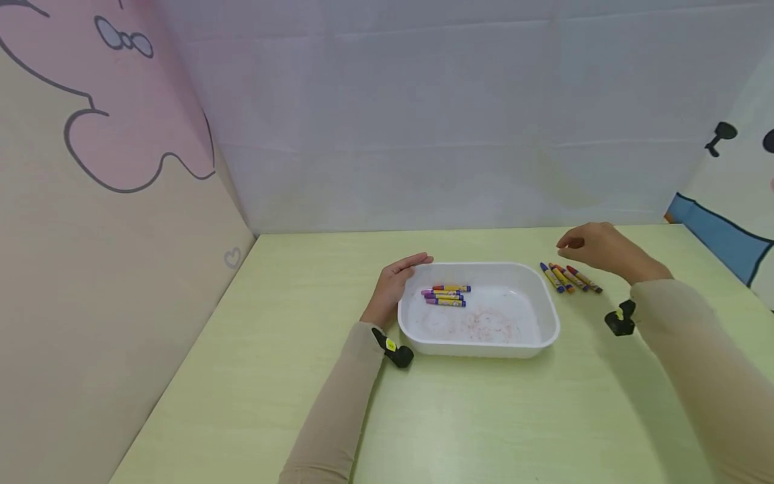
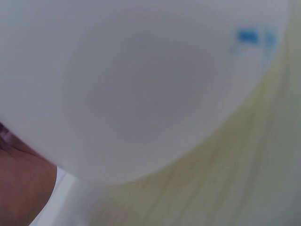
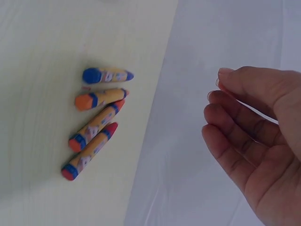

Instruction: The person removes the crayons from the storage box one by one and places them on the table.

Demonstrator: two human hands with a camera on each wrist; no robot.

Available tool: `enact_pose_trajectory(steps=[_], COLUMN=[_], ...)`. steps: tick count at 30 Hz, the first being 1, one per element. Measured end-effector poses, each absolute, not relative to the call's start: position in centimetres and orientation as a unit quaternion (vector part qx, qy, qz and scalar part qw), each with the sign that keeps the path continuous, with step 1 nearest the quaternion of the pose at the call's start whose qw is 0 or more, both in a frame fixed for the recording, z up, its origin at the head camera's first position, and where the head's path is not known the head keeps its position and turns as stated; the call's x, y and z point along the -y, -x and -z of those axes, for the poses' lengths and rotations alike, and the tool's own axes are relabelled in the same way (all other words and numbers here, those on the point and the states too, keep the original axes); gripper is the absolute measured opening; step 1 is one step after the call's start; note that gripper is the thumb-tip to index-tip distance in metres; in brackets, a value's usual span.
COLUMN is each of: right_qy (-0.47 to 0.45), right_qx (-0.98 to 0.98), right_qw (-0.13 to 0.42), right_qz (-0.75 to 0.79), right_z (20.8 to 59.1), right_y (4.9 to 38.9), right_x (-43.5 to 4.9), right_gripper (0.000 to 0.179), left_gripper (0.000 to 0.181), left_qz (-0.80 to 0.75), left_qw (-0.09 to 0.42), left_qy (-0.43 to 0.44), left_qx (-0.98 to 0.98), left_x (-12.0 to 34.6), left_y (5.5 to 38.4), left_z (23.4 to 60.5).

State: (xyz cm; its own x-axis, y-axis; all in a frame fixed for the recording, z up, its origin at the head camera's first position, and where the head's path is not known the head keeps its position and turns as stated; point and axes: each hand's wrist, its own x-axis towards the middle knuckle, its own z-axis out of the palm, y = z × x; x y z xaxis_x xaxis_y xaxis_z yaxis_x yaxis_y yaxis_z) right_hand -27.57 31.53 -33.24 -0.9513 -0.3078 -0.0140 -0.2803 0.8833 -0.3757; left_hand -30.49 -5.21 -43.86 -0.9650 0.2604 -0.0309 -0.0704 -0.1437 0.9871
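Right grip (image 1: pixel 600 249) raised, four crayons (image 3: pixel 98 124) apart below on the table (image 1: pixel 471 417).

left hand (image 1: pixel 387 292): fingers (image 1: pixel 416 260) extended | right hand (image 1: pixel 597 249): raised, fingers loosely curved | left arm (image 1: pixel 335 407), right arm (image 1: pixel 695 356): outstretched

Open air lies between the right hand (image 1: pixel 601 250) and the four crayons (image 1: pixel 571 277). Just left of them, the white tray (image 1: pixel 508 289) blocks a low slide.
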Motion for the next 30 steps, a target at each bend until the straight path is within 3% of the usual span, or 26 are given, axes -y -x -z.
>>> enact_pose_trajectory(steps=[7,15,30], right_qy=[0.184,0.221,0.286], right_qx=[-0.958,-0.950,-0.920], right_qw=[0.024,0.053,0.186], right_qz=[0.219,0.213,0.192], right_z=[32.2,31.9,35.2], right_y=[27.7,28.1,29.6], right_x=[-27.5,-22.8,-16.2], right_gripper=[0.023,0.020,0.013], left_gripper=[0.033,0.034,0.035], left_qz=[-0.754,-0.751,-0.740], left_qw=[0.106,0.107,0.102], left_qy=[-0.074,-0.074,-0.090], left_qx=[-0.644,-0.648,-0.659], left_x=[5.3,5.4,5.4], left_y=[30.4,30.4,30.7], left_z=[43.8,44.0,43.9])
